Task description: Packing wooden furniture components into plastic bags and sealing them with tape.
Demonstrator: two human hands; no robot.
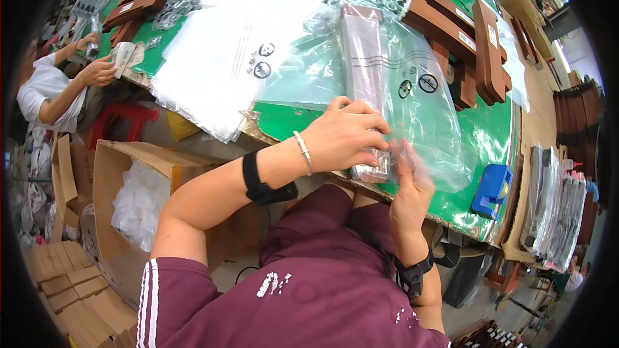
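Note:
A long brown bar-shaped piece [364, 45] lies inside a clear plastic bag [425, 116] with printed marks, near the front edge of the green table [277, 119]. My left hand [345, 132] bends over the near end of the bag from the left, its fingers curled on the plastic and the piece beneath. On the other side my right hand [412, 187] pinches the bag's loose plastic between thumb and fingers. The plastic partly covers those right fingertips.
Flat clear bags [213, 71] are spread to the left. Brown pieces [451, 26] are stacked at the right, beyond a blue tape dispenser [492, 191]. A cardboard box [129, 161] stands at lower left. Another person's hands [97, 71] work at far left.

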